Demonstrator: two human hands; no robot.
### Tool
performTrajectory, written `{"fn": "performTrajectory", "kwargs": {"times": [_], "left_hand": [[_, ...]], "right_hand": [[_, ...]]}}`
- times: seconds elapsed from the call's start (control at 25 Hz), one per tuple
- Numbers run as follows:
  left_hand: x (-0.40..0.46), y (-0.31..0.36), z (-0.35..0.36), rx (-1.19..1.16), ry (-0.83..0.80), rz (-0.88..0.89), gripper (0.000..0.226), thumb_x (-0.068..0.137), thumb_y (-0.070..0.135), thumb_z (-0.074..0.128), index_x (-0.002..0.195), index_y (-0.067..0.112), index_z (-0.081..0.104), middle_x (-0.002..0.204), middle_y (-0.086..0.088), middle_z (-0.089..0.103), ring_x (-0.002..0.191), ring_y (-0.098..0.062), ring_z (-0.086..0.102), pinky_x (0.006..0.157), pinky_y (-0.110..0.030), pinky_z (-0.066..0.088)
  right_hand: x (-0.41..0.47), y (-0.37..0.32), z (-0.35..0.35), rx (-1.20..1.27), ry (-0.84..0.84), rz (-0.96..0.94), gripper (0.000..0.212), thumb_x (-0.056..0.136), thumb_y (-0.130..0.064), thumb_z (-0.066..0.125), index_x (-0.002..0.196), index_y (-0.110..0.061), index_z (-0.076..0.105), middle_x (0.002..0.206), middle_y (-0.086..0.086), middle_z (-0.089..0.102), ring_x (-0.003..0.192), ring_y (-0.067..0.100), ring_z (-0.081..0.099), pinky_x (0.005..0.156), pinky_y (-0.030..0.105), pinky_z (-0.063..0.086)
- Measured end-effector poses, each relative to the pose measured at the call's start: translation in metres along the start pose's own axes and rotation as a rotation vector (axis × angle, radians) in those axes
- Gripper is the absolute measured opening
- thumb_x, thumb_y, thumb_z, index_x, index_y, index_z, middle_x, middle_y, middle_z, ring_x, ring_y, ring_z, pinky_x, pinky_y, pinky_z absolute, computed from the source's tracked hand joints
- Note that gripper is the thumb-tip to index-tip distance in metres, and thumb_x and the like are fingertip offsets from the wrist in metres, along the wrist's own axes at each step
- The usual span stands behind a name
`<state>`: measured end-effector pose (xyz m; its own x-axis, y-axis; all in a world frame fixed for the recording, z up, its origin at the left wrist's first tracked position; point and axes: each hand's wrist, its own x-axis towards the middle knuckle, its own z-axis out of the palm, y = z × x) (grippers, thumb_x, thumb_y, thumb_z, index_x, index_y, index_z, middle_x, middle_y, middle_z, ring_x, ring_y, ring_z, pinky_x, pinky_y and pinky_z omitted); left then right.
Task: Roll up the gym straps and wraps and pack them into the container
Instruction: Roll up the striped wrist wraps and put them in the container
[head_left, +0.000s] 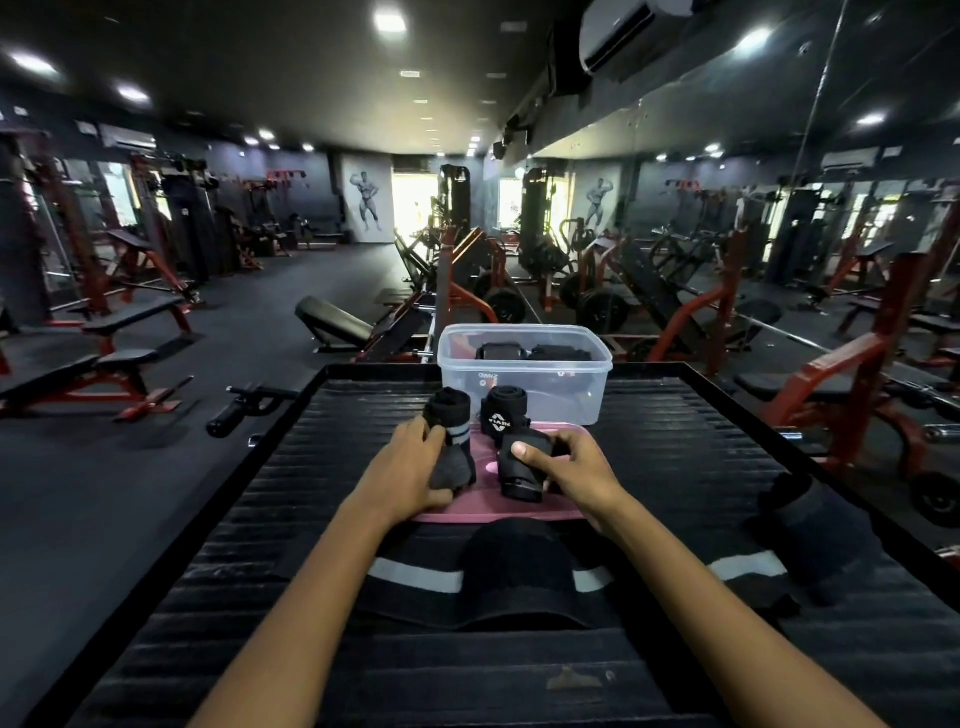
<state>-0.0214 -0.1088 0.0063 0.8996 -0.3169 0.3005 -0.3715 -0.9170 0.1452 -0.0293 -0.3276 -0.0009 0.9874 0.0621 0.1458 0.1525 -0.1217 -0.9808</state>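
Gym machines and benches fill the dim room behind a dark ribbed tabletop (675, 467), and the clear plastic container (524, 384) standing at its far edge serves as the landmark. Inside the container two dark rolls (530, 353) already lie against its far wall. Just in front of the container lies a pink lid (488, 470), flat on the tabletop.

On the lid, directly before the container's near wall, a rolled wrap with white lettering (503, 411) stands on its own, untouched. Left of it, still just in front of the container, the left hand (410, 467) has its fingers curled round a dark wrap with a grey stripe (451, 441). To the right of that, the right hand (571, 470) grips another black rolled wrap (522, 465), thumb pressed on top.

Well nearer the person than the container, a long black strap with white stripes (467, 577) lies unrolled across the tabletop, and a further dark piece (815, 530) sits off to its right.

By my reading, rolling of these small wraps is done and packing is the step in hand. The next move calls for lifting each held roll over the near rim and setting it beside those inside without letting it unwind; the long strap has yet to be rolled.
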Motion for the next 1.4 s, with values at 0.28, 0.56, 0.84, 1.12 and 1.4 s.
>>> {"fn": "performTrajectory", "kwargs": {"times": [0.28,0.56,0.84,1.12,1.4], "left_hand": [[0.001,0.020,-0.014,-1.118,0.040,-0.232,0.023,0.091,0.023,0.059,0.113,0.022,0.054,0.100,-0.001,0.067,0.092,-0.017,0.065,0.080,-0.022,0.049],[0.003,0.037,-0.003,-1.593,-0.092,-0.210,0.033,0.095,0.014,0.051,0.128,0.008,0.053,0.123,-0.012,0.065,0.112,-0.021,0.063,0.092,-0.030,0.051],[0.001,0.029,-0.003,-1.486,-0.117,-0.175,0.038,0.089,0.026,0.063,0.123,0.011,0.058,0.119,-0.010,0.068,0.114,-0.025,0.063,0.104,-0.043,0.045],[0.002,0.032,-0.012,-1.416,-0.011,-0.143,0.031,0.092,0.014,0.059,0.122,0.014,0.054,0.114,-0.006,0.069,0.105,-0.016,0.067,0.084,-0.018,0.053],[0.053,0.035,-0.049,-1.336,0.094,-0.156,0.024,0.086,0.004,0.064,0.106,0.012,0.054,0.100,-0.004,0.065,0.093,-0.019,0.063,0.081,-0.024,0.054]], "right_hand": [[-0.002,-0.008,-0.002,0.214,0.006,0.013,0.016,0.082,-0.016,0.073,0.089,-0.008,0.061,0.076,0.003,0.066,0.063,0.012,0.064,0.048,0.020,0.046],[-0.001,-0.007,0.000,0.226,-0.026,-0.021,0.037,0.084,-0.015,0.070,0.111,0.007,0.058,0.071,0.003,0.063,0.051,0.000,0.058,0.044,0.016,0.039],[-0.002,-0.011,-0.001,0.276,-0.055,0.025,0.055,0.071,-0.036,0.082,0.109,-0.001,0.063,0.099,0.019,0.061,0.088,0.032,0.055,0.065,0.034,0.043],[-0.009,-0.023,-0.007,0.264,0.006,0.030,0.035,0.076,-0.027,0.076,0.108,-0.018,0.065,0.103,0.008,0.066,0.088,0.029,0.051,0.067,0.031,0.046],[0.018,-0.056,-0.025,0.140,0.067,-0.117,0.045,0.070,-0.023,0.076,0.113,-0.022,0.063,0.120,0.011,0.065,0.111,0.026,0.062,0.090,0.045,0.055]]}}
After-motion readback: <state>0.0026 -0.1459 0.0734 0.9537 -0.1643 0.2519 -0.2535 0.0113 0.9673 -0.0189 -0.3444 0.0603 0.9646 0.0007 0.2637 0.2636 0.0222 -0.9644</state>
